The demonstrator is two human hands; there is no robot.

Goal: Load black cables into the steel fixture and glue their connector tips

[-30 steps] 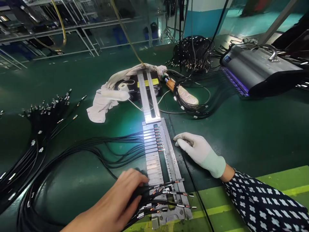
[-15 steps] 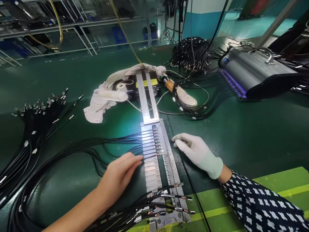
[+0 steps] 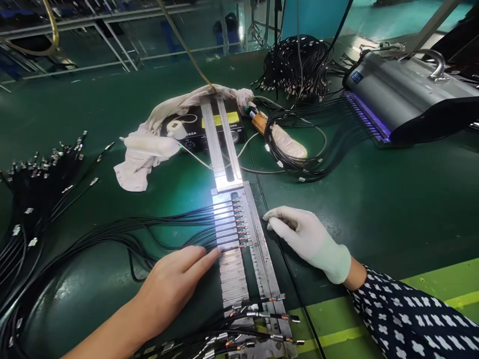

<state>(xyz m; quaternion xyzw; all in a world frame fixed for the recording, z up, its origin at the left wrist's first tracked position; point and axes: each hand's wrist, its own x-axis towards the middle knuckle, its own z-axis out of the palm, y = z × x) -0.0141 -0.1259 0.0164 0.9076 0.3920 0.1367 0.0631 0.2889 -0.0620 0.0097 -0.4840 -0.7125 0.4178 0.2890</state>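
A long metal fixture (image 3: 258, 269) lies lengthwise on the green bench, with several black cables (image 3: 175, 222) clamped side by side in its upper slots. My bare left hand (image 3: 175, 284) lies flat, fingertips touching the lowest clamped cable at the fixture's left edge. My right hand (image 3: 307, 237), in a white glove, rests loosely curled on the bench just right of the fixture, holding nothing. More loose cable ends (image 3: 258, 319) lie across the fixture's near end.
A pile of black cables (image 3: 33, 189) covers the left of the bench. Behind the fixture are a white cloth (image 3: 149, 149), a black control box (image 3: 224, 129) and a coil of cables (image 3: 295, 154). A grey machine with violet light (image 3: 404, 94) stands at the right.
My left hand has left the loose cable ends at the fixture's near end and moved up to the clamped cables. My right hand has stayed in place.
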